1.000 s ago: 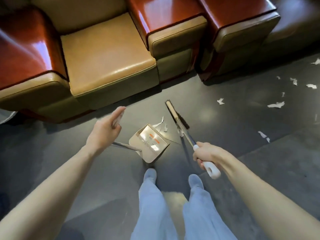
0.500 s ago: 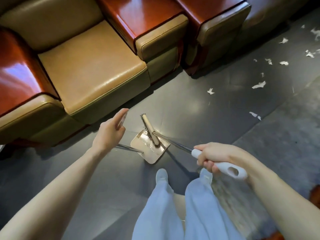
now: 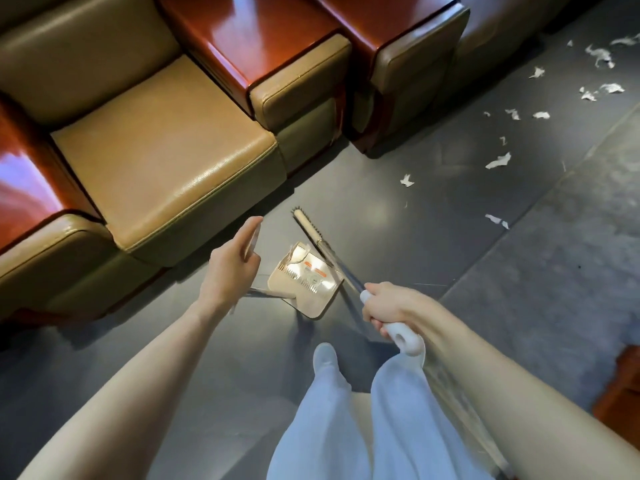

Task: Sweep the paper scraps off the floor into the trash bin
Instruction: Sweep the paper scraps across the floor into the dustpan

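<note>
A beige dustpan (image 3: 313, 292) lies on the grey floor in front of my feet, with a white scrap at its far lip. My left hand (image 3: 230, 265) holds the top of the dustpan's long handle (image 3: 254, 237). My right hand (image 3: 391, 306) grips the white handle (image 3: 405, 336) of a broom. The broom head (image 3: 306, 225) rests on the floor just beyond the pan's right edge. White paper scraps (image 3: 498, 161) lie scattered over the floor to the right, several more far right (image 3: 601, 57). No trash bin is in view.
Tan leather armchairs (image 3: 166, 150) with glossy red-brown wooden arms (image 3: 263, 39) stand close along the left and far side. A lighter carpet area (image 3: 561, 271) covers the right. A wooden piece (image 3: 623, 386) sits at the right edge. My legs (image 3: 346, 427) are below.
The broom head pushed scraps into the dustpan, then drew back to the pan's right edge. The view shifted, so more scraps show at the right.
</note>
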Demonstrator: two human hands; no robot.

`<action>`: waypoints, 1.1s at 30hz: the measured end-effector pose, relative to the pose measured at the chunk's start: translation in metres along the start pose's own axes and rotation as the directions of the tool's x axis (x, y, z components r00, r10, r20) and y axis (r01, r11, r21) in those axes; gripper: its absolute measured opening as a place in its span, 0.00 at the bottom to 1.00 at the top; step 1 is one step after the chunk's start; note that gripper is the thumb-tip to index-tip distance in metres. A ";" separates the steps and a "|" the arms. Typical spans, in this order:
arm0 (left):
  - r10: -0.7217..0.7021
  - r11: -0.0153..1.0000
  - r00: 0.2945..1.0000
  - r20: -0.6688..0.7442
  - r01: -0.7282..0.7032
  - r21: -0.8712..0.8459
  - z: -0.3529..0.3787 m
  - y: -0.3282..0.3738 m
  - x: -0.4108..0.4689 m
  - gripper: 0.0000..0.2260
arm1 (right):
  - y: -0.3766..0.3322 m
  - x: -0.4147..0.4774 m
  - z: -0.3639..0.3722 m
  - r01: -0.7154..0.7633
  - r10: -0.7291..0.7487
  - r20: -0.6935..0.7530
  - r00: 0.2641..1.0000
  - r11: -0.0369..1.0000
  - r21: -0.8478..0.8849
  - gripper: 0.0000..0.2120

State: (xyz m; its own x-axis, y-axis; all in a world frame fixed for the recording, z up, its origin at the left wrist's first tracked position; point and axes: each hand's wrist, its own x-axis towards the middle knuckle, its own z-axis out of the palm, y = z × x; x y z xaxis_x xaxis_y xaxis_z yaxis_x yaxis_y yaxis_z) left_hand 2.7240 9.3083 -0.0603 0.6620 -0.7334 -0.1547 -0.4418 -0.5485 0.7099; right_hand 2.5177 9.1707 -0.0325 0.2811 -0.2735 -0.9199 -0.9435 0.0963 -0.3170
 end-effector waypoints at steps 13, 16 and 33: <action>0.077 0.996 0.995 0.062 -0.074 -0.050 0.025 0.048 0.057 0.25 | 0.009 -0.022 -0.092 -0.167 0.106 0.168 0.980 0.896 0.411 0.24; 0.122 0.992 0.989 0.079 -0.120 -0.031 0.047 0.083 0.091 0.25 | 0.025 -0.021 -0.129 -0.158 0.124 0.103 0.987 0.859 0.487 0.20; 0.198 0.960 0.959 0.204 -0.232 0.158 0.219 0.262 0.338 0.26 | 0.074 0.134 -0.392 -0.162 0.190 -0.077 0.979 0.946 0.281 0.11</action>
State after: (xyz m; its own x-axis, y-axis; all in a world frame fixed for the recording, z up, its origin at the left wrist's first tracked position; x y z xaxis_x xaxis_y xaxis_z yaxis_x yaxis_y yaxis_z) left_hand 2.6995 8.8291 -0.0768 0.4238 -0.8936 -0.1480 -0.6731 -0.4200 0.6087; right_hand 2.4167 8.7663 -0.0892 0.0821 -0.3226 -0.9430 -0.8887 0.4046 -0.2158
